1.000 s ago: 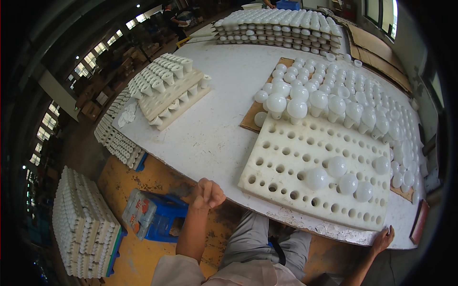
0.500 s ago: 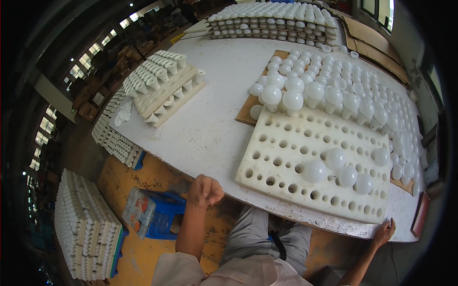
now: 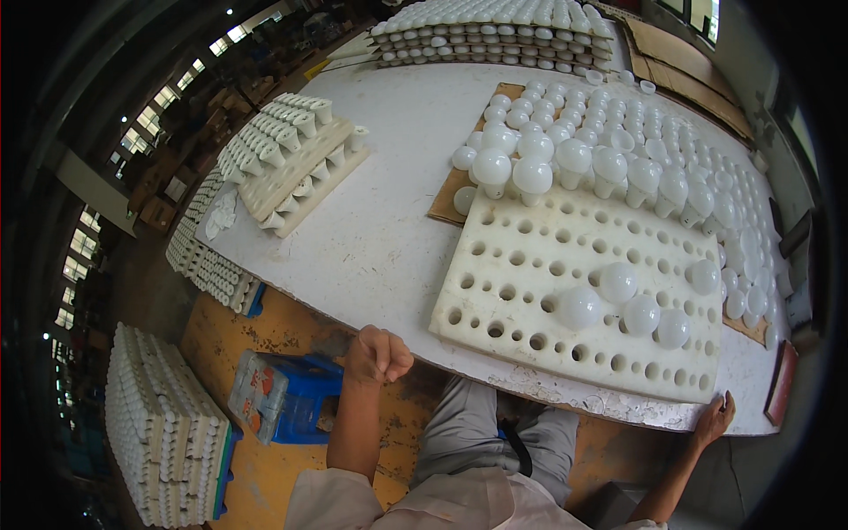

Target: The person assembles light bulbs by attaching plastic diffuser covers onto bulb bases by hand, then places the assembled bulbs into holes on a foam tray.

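Note:
My left hand point(image 3: 380, 355) is held in front of the table's near edge, its fingers curled in against the thumb; nothing shows in it. My right hand point(image 3: 714, 420) rests at the front edge on the right, by the near corner of a white foam tray point(image 3: 521, 287). Its fingers are loosely bent and a little apart, with nothing seen between them. Rows of round holes cover the tray. Several white bulbs point(image 3: 579, 307) stand in its right part, and a row of bulbs with white bases point(image 3: 609, 168) lines its far edge.
Many white domes point(image 3: 658, 132) crowd the table point(image 3: 380, 230) beyond the tray, partly on cardboard point(image 3: 448, 196). Foam with white cups point(image 3: 300, 181) stands at the left, and stacked layers of bulbs point(image 3: 490, 44) at the back. A blue stool point(image 3: 305, 397) and a stacked pile point(image 3: 163, 433) stand on the floor.
The view has shifted slightly, so the table and its things sit a little further left and higher. Both hands keep nearly the same pose; nothing was picked up or put down.

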Demonstrator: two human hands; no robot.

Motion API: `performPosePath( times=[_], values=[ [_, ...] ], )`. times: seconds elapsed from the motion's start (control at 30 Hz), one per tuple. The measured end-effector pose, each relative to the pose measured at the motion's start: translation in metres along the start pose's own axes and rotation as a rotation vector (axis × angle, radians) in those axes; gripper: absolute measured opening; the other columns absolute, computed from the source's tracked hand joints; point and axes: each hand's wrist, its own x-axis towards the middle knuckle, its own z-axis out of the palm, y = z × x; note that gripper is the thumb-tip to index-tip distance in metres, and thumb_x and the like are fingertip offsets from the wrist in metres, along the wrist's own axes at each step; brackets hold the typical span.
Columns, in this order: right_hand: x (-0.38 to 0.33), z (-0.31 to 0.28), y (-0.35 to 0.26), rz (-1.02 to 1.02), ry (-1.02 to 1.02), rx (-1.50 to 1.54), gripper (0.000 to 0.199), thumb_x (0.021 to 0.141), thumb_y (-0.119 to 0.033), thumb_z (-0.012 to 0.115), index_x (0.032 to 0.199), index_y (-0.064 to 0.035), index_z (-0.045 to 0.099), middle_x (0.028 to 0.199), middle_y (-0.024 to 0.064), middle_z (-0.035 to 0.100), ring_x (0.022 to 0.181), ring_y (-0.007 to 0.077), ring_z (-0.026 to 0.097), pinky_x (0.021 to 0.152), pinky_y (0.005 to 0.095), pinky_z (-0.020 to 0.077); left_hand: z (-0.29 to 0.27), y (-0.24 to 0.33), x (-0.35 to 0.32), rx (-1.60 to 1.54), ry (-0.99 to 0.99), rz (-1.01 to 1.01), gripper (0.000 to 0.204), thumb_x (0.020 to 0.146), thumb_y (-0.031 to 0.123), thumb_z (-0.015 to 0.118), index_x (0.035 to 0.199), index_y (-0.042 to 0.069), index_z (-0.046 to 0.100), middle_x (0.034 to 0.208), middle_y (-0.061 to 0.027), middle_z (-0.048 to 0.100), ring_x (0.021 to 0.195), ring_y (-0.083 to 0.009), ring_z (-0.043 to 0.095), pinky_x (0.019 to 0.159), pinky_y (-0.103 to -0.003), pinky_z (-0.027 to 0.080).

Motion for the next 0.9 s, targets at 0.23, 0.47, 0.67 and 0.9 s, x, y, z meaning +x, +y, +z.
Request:
performPosePath(
  times=[0.23, 0.47, 0.67, 0.9],
  values=[
    [-0.001, -0.001, 0.004, 0.021, 0.008, 0.02, 0.034, 0.092, -0.018, 0.049, 0.12, -0.0017, 0.058, 0.12, 0.0151, 0.057, 0.11, 0.0275, 0.055, 0.093, 0.0341, 0.0429, 0.004, -0.001, -0.002, -0.036, -0.027, -0.065, 0.021, 0.07, -0.002, 0.078, 0.074, 0.0, 0.058, 0.101, -0.0278, 0.063, 0.072, -0.0184, 0.062, 0.061, -0.027, 0.05],
    [-0.002, -0.001, -0.001, 0.056, -0.015, 0.051, 0.038, 0.09, -0.022, 0.05, 0.121, -0.0013, 0.058, 0.122, 0.0167, 0.057, 0.113, 0.0294, 0.054, 0.096, 0.0346, 0.0413, 0.013, -0.004, 0.001, -0.221, -0.066, -0.031, 0.019, 0.07, -0.013, 0.069, 0.082, -0.004, 0.058, 0.109, -0.0302, 0.059, 0.081, -0.0214, 0.065, 0.059, -0.03, 0.045],
    [0.001, 0.007, -0.006, 0.045, 0.007, 0.007, 0.034, 0.092, -0.02, 0.05, 0.119, -0.0024, 0.059, 0.118, 0.0137, 0.058, 0.107, 0.0264, 0.056, 0.092, 0.0328, 0.0436, 0.009, 0.002, 0.006, -0.23, -0.088, 0.0, 0.013, 0.078, -0.012, 0.063, 0.081, -0.001, 0.055, 0.108, -0.0276, 0.059, 0.081, -0.0195, 0.064, 0.061, -0.028, 0.044],
    [-0.007, -0.004, -0.009, 0.043, 0.076, 0.114, 0.031, 0.089, -0.015, 0.051, 0.115, -0.0003, 0.059, 0.114, 0.0158, 0.059, 0.102, 0.0276, 0.057, 0.09, 0.034, 0.0445, -0.003, -0.01, -0.011, -0.265, 0.078, 0.065, 0.018, 0.071, -0.002, 0.071, 0.069, -0.004, 0.054, 0.106, -0.0363, 0.059, 0.067, -0.0252, 0.062, 0.054, -0.033, 0.046]
  ],
)
